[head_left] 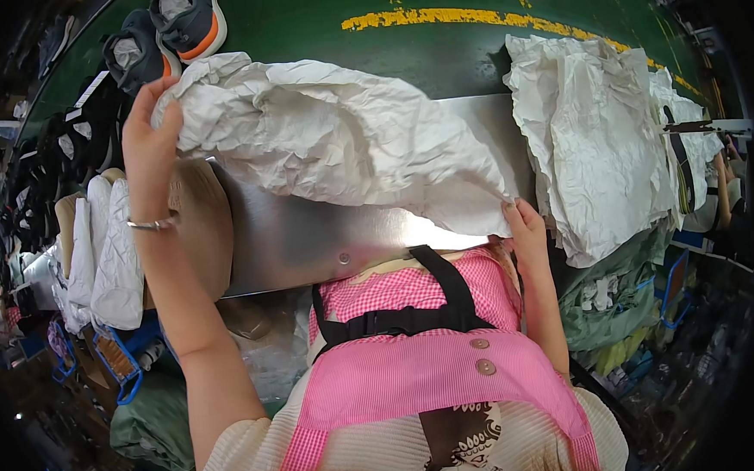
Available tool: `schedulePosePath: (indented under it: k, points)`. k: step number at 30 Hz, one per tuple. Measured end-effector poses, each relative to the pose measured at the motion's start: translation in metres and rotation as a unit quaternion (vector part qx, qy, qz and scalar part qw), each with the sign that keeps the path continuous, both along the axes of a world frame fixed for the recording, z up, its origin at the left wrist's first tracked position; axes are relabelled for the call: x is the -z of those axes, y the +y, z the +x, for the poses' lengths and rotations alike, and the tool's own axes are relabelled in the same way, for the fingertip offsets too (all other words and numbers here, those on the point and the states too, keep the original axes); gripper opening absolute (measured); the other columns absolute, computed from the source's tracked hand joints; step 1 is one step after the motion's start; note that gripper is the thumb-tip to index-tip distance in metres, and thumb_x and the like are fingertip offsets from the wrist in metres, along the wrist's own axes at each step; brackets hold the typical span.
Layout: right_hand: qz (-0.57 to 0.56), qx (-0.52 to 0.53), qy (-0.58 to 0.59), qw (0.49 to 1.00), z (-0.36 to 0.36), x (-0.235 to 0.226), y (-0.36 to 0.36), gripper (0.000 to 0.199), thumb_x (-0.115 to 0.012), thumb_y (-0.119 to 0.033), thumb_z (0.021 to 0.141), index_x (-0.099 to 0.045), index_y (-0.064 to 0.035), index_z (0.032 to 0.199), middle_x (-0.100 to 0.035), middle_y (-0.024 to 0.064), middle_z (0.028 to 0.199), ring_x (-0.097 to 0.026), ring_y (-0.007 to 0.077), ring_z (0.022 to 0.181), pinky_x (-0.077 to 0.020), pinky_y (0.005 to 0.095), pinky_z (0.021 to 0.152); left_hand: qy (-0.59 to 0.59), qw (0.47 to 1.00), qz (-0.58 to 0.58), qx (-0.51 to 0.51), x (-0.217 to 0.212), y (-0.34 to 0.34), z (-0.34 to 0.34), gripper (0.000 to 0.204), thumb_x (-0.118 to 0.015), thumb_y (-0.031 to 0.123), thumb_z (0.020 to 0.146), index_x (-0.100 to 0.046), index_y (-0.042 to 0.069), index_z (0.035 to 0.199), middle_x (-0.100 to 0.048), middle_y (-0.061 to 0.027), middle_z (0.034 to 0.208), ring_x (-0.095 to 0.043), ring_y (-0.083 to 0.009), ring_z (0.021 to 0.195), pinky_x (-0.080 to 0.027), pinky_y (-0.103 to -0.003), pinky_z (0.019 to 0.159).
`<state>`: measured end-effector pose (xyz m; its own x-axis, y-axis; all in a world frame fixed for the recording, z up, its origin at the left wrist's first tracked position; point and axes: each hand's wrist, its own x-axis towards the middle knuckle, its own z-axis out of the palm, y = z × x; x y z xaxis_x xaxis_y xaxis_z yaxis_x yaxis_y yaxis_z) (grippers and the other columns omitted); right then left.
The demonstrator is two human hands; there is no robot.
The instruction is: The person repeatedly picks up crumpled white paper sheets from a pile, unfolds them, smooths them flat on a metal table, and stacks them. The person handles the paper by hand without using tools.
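A long sheet of crumpled white paper [319, 131] stretches between my two hands, above a shiny metal work surface [299, 232]. My left hand [152, 120], raised at the far left, grips its bunched end between thumb and fingers. Lower down at the right, my right hand [525, 226] pinches the sheet's corner. Part of the metal top is hidden under the paper. Right of that corner lies a thick stack of similar wrinkled paper [592, 145].
Dark shoes with orange soles [192, 27] stand beyond my left hand. Black shoes [77, 137], white paper-wrapped bundles [112, 252] and a brown cardboard piece [199, 220] sit at left. The green floor [295, 20] has a yellow line. Another person's arm [723, 184] shows far right.
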<state>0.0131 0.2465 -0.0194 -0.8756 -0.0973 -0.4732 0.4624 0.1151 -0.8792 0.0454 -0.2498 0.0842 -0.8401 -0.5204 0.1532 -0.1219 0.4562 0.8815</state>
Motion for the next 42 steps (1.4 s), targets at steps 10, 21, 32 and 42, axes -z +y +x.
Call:
schedulePosePath:
  k: [10, 21, 32, 42]
  points:
    - [0.056, -0.054, -0.064, 0.995, 0.010, 0.005, 0.018, 0.018, -0.056, -0.015, 0.100, -0.066, -0.0008, 0.098, -0.058, -0.0056, 0.078, -0.049, 0.0023, 0.069, -0.0395, 0.0208, 0.062, 0.058, 0.921, -0.353, -0.151, 0.048, 0.016, -0.063, 0.034, -0.069, 0.023, 0.090, -0.064, 0.007, 0.121, -0.064, -0.0027, 0.082, -0.058, -0.0108, 0.067, -0.048, -0.027, 0.067]
    - [-0.032, -0.170, -0.132, 0.976, 0.008, -0.027, 0.011, 0.021, -0.059, -0.019, 0.099, -0.068, -0.0004, 0.097, -0.064, -0.0021, 0.084, -0.057, 0.0058, 0.074, -0.0443, 0.0226, 0.068, -0.039, 0.916, -0.367, 0.156, 0.130, 0.177, -0.056, 0.038, -0.071, 0.027, 0.083, -0.065, 0.006, 0.114, -0.053, -0.0146, 0.135, -0.049, -0.0323, 0.120, -0.044, -0.043, 0.097]
    - [0.358, -0.132, 0.369, 0.847, -0.004, -0.078, -0.008, 0.013, -0.058, -0.008, 0.093, -0.067, -0.0030, 0.102, -0.067, 0.0137, 0.092, -0.065, 0.0312, 0.082, -0.0501, 0.0382, 0.069, -0.130, 0.896, -0.397, 0.151, 0.112, 0.200, 0.001, 0.053, -0.066, 0.037, 0.084, -0.061, 0.005, 0.126, -0.048, -0.0165, 0.144, -0.050, -0.0336, 0.111, -0.041, -0.043, 0.091]
    - [0.198, -0.398, 0.361, 0.820, -0.057, 0.040, -0.150, 0.042, -0.059, -0.013, 0.091, -0.057, -0.0145, 0.133, -0.061, 0.0082, 0.124, -0.055, 0.0320, 0.113, -0.0434, 0.0428, 0.097, -0.084, 0.897, -0.391, 0.186, 0.124, 0.200, 0.033, 0.060, -0.061, 0.037, 0.088, -0.051, 0.014, 0.143, -0.037, -0.0124, 0.155, -0.038, -0.0329, 0.136, -0.029, -0.046, 0.113]
